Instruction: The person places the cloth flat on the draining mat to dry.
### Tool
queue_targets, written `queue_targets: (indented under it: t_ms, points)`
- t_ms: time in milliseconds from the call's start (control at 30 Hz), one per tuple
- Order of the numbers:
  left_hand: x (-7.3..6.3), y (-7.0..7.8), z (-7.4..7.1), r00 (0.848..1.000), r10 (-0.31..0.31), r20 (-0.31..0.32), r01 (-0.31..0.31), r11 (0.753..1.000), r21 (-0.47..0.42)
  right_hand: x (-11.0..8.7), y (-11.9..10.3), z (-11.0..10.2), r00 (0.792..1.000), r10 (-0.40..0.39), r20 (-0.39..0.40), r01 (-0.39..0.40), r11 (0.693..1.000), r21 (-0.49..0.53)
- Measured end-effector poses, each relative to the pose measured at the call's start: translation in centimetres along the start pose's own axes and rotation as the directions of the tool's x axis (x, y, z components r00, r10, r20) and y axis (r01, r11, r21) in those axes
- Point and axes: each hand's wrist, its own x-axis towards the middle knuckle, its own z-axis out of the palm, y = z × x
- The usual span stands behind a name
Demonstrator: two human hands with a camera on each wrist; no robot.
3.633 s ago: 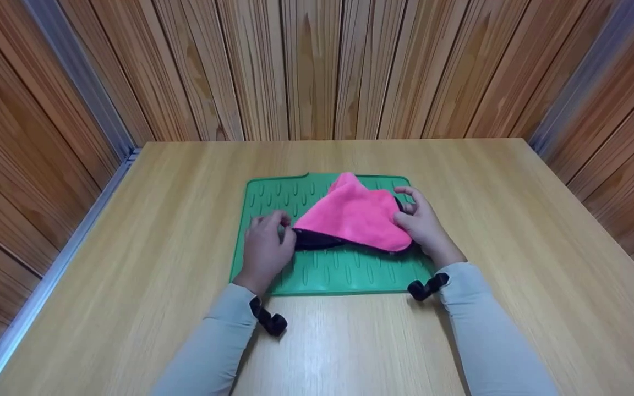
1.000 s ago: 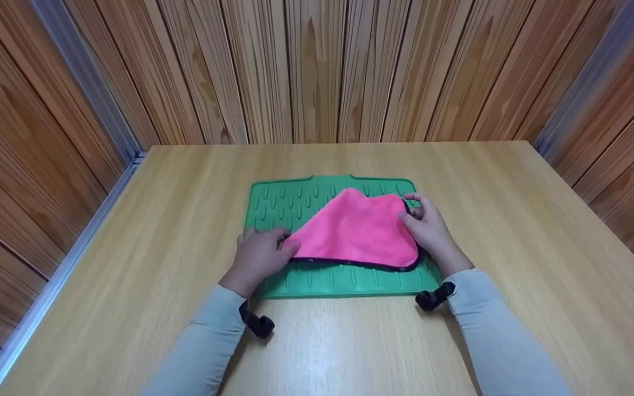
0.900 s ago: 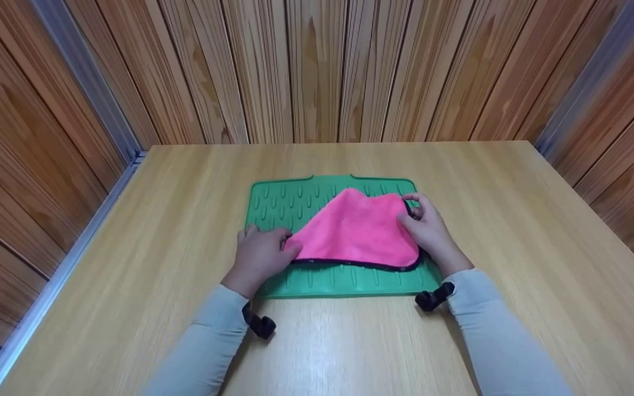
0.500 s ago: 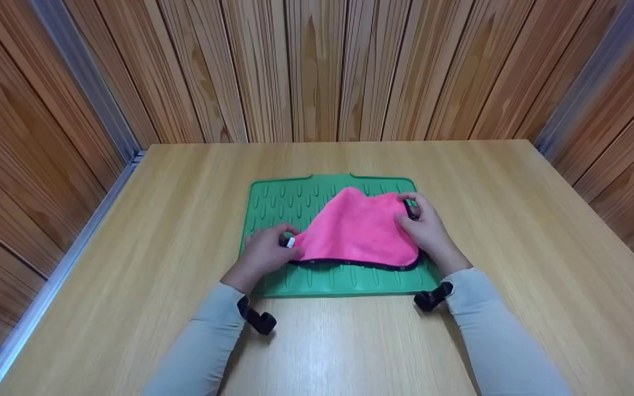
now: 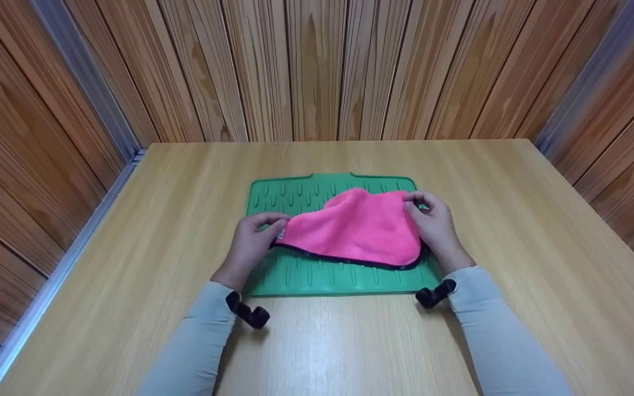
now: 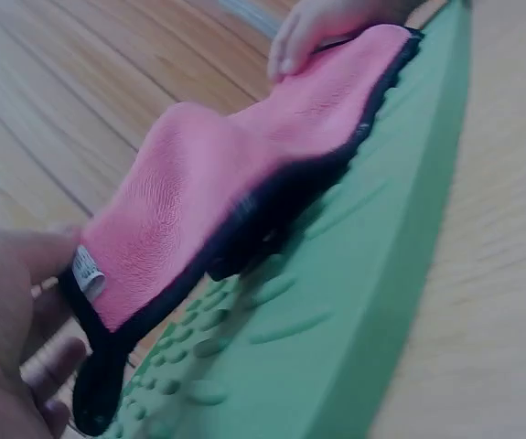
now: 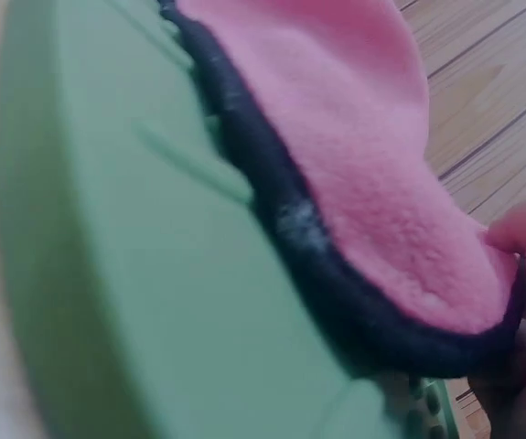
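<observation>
A pink cloth (image 5: 361,231) with a black edge band lies rumpled over a green ridged mat (image 5: 344,286). At its left corner my left hand (image 5: 251,242) pinches the cloth beside a small white label (image 6: 87,273), holding that corner raised above the mat. A black loop (image 6: 100,389) hangs from this corner in the left wrist view. My right hand (image 5: 432,225) grips the cloth's far right edge between thumb and fingers. The near right corner (image 7: 445,352) rests low over the mat, and the cloth's middle bulges up in a fold.
The mat lies on a light wooden table (image 5: 317,346). Wood-plank walls (image 5: 317,71) stand behind and on both sides, with metal posts in the corners. A black wrist mount (image 5: 248,311) sits on the left sleeve, another mount (image 5: 435,294) on the right.
The cloth has spread wider to the left and nearer to me since the earliest frame. Lately my left hand has risen and moved slightly left with its corner; my right hand has barely shifted.
</observation>
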Motion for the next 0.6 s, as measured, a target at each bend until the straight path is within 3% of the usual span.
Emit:
queue_targets:
  t_ms: [133, 267, 433, 600]
  points:
    - [-0.2, -0.1, -1.1, 0.998, 0.034, -0.047, -0.040, 0.992, -0.118, 0.1, -0.5, -0.4, 0.993, 0.052, -0.108, -0.038, 0.991, 0.125]
    - [-0.2, -0.6, -1.8, 0.996, 0.065, -0.057, -0.075, 0.976, -0.204, 0.1, -0.9, -0.5, 0.976, 0.071, -0.205, -0.024, 0.975, 0.223]
    - [-0.3, -1.0, -2.2, 0.997, 0.056, 0.052, -0.045, 0.980, -0.196, 0.2, -0.9, -0.3, 0.976, 0.077, -0.205, -0.019, 0.962, 0.271]
    - [-0.3, -1.0, -2.0, 0.984, -0.002, 0.177, 0.017, 0.996, -0.083, 0.3, -0.3, -0.3, 0.990, 0.077, -0.115, -0.042, 0.959, 0.279]
